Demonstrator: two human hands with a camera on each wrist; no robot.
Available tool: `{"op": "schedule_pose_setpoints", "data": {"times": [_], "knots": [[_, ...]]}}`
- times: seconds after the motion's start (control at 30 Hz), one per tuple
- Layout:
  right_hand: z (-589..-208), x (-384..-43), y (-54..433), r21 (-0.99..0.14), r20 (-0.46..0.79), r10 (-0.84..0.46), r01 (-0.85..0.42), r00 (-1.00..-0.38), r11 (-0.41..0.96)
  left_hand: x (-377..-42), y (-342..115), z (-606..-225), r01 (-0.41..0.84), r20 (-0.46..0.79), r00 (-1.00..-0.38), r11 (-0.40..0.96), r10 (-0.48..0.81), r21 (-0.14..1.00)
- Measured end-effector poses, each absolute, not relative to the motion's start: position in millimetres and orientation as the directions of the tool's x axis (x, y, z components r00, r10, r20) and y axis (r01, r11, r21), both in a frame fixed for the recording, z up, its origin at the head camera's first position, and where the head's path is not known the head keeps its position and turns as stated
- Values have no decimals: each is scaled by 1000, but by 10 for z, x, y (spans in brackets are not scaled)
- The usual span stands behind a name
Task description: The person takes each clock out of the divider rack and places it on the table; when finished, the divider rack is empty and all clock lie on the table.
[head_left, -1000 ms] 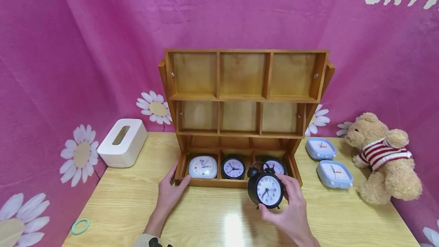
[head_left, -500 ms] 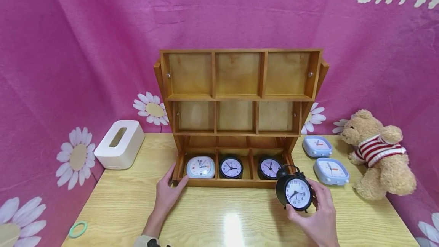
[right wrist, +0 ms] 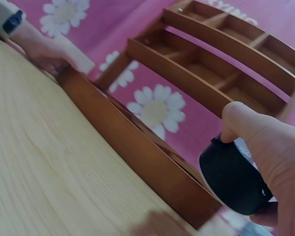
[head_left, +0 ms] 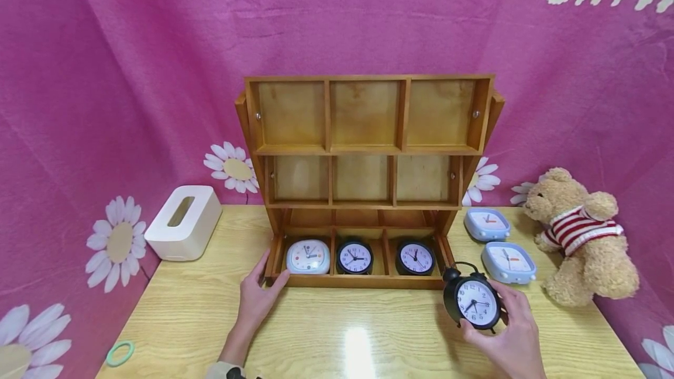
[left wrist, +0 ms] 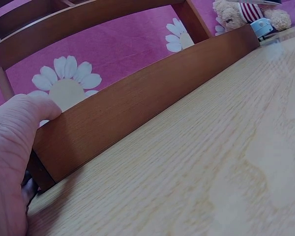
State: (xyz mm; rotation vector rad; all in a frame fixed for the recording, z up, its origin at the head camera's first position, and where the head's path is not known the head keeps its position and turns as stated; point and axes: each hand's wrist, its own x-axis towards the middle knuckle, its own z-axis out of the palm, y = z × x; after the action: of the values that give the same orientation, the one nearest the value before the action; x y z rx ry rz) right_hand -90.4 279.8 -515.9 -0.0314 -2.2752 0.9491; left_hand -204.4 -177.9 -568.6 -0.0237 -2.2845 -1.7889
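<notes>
My right hand [head_left: 509,332] grips a black twin-bell alarm clock [head_left: 474,303] at its side and lower edge, its white dial facing me. The clock stands just in front of the right front corner of a tiered wooden shelf [head_left: 368,281]. In the right wrist view the dark body of the alarm clock [right wrist: 231,177] shows between thumb and fingers. My left hand [head_left: 258,297] holds the shelf's left front corner, thumb [left wrist: 44,109] over the front board's top edge. The bottom tier bears a pale blue clock [head_left: 308,257] and two round black clocks, one in the middle compartment [head_left: 355,258], one at right.
Two light blue clocks, a rear one [head_left: 487,224] and a nearer one [head_left: 508,262], lie right of the shelf. Beside them sits a teddy bear [head_left: 584,238] in a striped shirt. A white tissue box [head_left: 184,224] and a green ring [head_left: 120,354] are at left.
My right hand has carried the black alarm clock rightward, uncovering the round clock in the right compartment. My left hand keeps its place on the shelf corner.
</notes>
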Motion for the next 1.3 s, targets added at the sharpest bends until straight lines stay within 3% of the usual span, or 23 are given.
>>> {"op": "schedule_pose_setpoints", "data": {"times": [0.57,0.93,1.3], "knots": [[-5441,-652,3652,-546,488,345,28,-802,838,-2024,-1786,-5735,140,186,-973,286,-140,948],[-5457,-677,3979,-434,487,186,-52,-854,899,-2051,-1768,-5728,139,187,-972,291,-143,947],[-5540,-664,4110,-423,459,182,-34,-870,906,-2041,-1779,-5727,155,206,-968,300,-144,941]]}}
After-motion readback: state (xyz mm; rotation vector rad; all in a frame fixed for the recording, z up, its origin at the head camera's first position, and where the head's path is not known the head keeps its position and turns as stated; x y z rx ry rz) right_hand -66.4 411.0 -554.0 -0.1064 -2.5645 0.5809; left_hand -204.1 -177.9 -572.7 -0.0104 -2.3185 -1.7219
